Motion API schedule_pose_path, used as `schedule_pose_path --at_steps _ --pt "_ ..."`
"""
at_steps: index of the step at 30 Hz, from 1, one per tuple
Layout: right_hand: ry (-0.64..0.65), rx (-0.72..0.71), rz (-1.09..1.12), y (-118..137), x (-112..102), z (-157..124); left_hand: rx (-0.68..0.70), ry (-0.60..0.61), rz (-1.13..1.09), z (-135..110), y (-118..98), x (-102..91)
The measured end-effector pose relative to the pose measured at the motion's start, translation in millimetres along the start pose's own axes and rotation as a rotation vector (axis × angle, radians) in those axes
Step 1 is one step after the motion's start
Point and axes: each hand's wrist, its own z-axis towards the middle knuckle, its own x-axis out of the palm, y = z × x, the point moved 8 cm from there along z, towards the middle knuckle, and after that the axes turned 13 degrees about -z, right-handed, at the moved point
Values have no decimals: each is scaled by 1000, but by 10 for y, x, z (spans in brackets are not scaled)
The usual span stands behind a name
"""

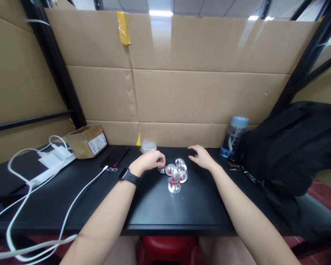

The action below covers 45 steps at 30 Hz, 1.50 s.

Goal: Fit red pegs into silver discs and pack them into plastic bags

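Several shiny, see-through round discs with red centres [174, 187] lie in a loose, overlapping cluster on the black table [198, 209]. To the left of the cluster, my left hand [150, 161] has its fingers curled down onto one disc with a red centre [161, 169]. That disc is partly hidden under the fingertips. My right hand [203, 157] hovers on the other side of the discs, apart from them, with thumb and fingers spread and nothing held. A dark watch [129, 176] is on my left wrist.
Behind the left hand stands a clear round container [148, 145]. A phone [114, 156], an open cardboard box [86, 141] and white cables [79, 195] lie to the left. On the right are a water bottle [233, 137] and a black backpack [289, 143]. Cardboard walls [182, 95] enclose the table.
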Motion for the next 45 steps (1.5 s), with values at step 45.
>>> schedule_pose_path --at_steps 45 --pt "-134 239 420 -50 -125 46 -243 -335 273 -175 259 -423"
